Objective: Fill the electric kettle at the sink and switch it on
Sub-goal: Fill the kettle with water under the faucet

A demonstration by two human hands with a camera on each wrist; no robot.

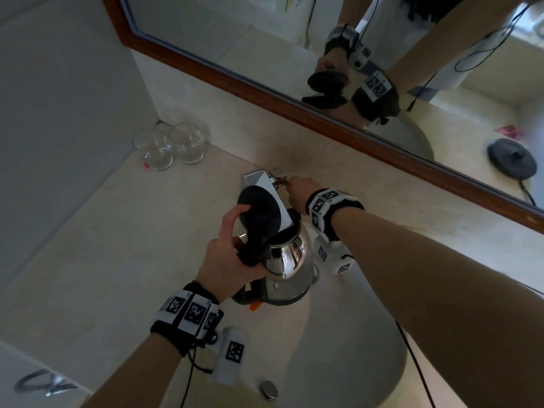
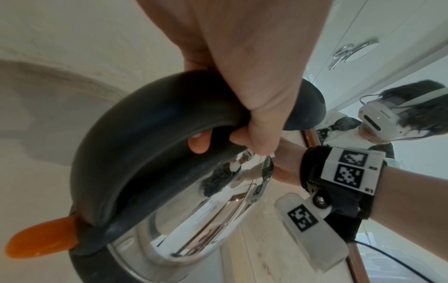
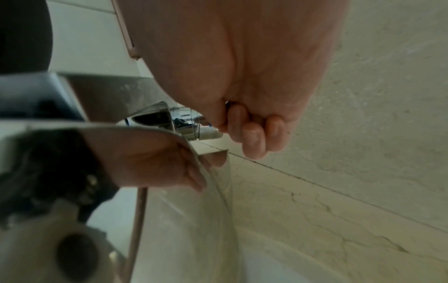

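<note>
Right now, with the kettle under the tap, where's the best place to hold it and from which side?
By the black handle, from the side opposite the spout, as the left hand does. It arcs clear of the slippery steel kettle body, leaving room for fingers, and the thumb can prop the open lid.

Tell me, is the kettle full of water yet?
Not that I can see. Done: the shiny steel kettle with the black handle is over the pale sink basin, its black round lid flipped open under the chrome tap. In hand: the left hand grips the handle; the right hand pinches the tap's lever. No water shows. Left: filling and switching on.
</note>
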